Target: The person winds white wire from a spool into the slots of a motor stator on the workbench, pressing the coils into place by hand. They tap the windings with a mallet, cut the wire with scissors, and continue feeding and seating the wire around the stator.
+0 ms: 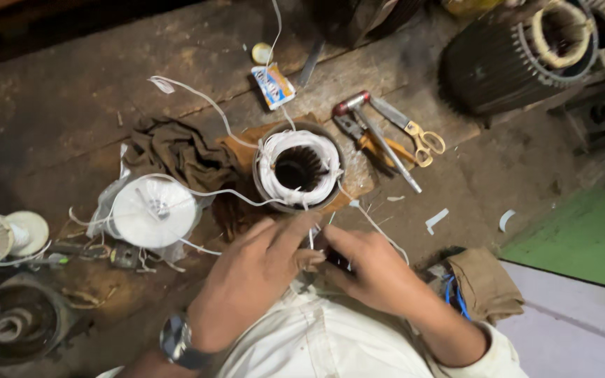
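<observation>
Hands pinch white cord beside a wound motor stator

Fingers of both hands meet low in the head view, just below a round dark metal stator wrapped in white cord winding, which sits on a worn brown wooden workbench. The left hand, with a steel wristwatch on its wrist, has its fingers curled together near the right hand's fingertips; the right hand is closed likewise, and thin white cord runs up from between them toward the stator. Exactly what each hand clamps is hidden by the fingers, though both appear pinched on the cord.

A flat white spool of cord lies on clear plastic just left of the stator, beside a crumpled brown rag. Yellow-handled scissors, a red-headed hammer and orange-handled pliers lie together to the stator's right. A small blue and white box lies above it. A large dark ribbed motor housing stands at the upper right.
</observation>
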